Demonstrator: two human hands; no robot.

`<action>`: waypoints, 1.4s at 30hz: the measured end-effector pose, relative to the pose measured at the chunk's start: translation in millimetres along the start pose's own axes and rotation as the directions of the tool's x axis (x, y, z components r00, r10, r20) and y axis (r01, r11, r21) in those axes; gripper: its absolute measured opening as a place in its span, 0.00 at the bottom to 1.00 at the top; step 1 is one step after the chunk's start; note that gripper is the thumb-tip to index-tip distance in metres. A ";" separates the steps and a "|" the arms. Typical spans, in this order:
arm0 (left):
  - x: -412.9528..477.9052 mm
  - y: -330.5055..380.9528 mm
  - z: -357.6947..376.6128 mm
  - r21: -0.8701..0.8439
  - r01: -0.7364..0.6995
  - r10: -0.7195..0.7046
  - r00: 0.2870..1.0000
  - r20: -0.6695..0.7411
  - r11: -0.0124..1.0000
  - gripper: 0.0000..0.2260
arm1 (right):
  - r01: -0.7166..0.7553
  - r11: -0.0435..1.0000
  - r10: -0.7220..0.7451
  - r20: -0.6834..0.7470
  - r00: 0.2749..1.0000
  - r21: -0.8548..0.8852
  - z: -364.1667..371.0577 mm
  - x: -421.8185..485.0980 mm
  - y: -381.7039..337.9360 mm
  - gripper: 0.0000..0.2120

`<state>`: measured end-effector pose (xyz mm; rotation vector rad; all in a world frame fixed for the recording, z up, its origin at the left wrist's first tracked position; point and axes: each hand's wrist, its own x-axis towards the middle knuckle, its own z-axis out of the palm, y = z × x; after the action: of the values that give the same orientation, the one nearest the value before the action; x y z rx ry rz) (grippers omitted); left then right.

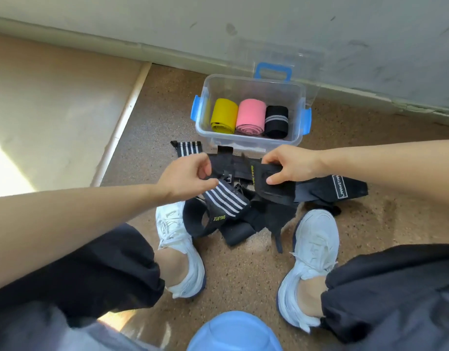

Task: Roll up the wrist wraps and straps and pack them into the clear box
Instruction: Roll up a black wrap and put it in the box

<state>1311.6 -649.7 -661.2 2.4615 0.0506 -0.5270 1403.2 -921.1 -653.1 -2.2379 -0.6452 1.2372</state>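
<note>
A clear box with blue latches stands open on the floor by the wall. Inside lie a yellow roll, a pink roll and a black roll with grey stripes. In front of the box is a heap of black straps and wraps. My right hand pinches a black strap with yellow lettering stretched across the heap. At the strap's left end, my left hand holds it with curled fingers, above a black wrap with white stripes.
The box lid with a blue handle leans against the wall behind the box. My two white shoes flank the heap. A raised beige ledge runs along the left. A blue round object lies at the bottom edge.
</note>
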 end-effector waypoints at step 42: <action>27.4 158.9 -131.9 -0.271 -0.220 0.266 0.953 0.146 0.937 0.08 | 0.268 0.904 -0.168 -0.301 0.939 0.332 -125.9 -165.4 -104.7 0.09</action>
<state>1409.2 -704.6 -485.6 2.1240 -0.2461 -0.5923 1416.5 -967.6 -425.5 -1.9081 -0.4961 0.8433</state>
